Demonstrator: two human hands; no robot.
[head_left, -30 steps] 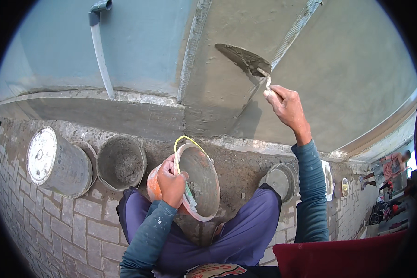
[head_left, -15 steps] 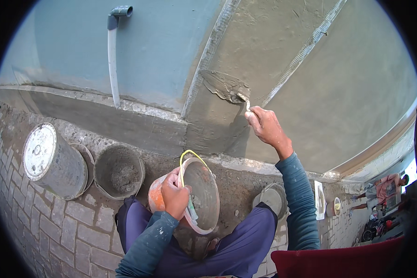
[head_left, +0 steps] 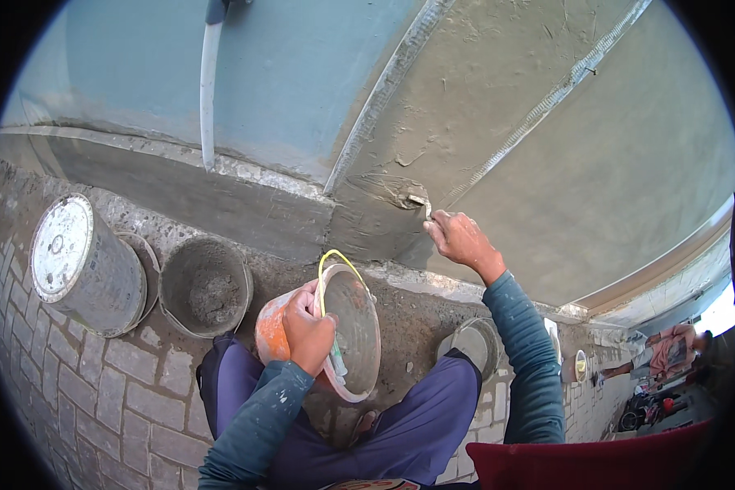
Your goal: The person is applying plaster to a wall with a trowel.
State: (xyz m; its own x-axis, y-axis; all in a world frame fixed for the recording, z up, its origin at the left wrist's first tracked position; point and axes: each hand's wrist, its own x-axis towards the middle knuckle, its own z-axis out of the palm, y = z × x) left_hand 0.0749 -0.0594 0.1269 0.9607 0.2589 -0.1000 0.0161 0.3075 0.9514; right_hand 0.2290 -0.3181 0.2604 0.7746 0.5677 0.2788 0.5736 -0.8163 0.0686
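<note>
My right hand (head_left: 466, 242) is closed round the handle of a trowel (head_left: 419, 202), whose blade lies against the wet mortar on the wall (head_left: 412, 139). Smeared, ridged mortar surrounds the blade, so its outline is hard to make out. Between my knees, my left hand (head_left: 310, 333) grips the near-left rim of a tilted orange bucket (head_left: 271, 331). Grey mortar coats the inside of this bucket, and its yellow handle (head_left: 325, 269) arches above the rim. A pale green-white strip hangs beside my left fingers at the rim.
Left of me stand a dark mortar bucket (head_left: 206, 287) and a larger bucket (head_left: 98, 265) with a whitish round end. Another bucket (head_left: 474, 347) sits by my right knee. A white pipe (head_left: 210, 90) runs down the blue wall. Farther right, a person (head_left: 670, 351) is near parked vehicles.
My right hand and the trowel have moved down the wall, toward its base. The view has shifted slightly; my left hand still grips the bucket.
</note>
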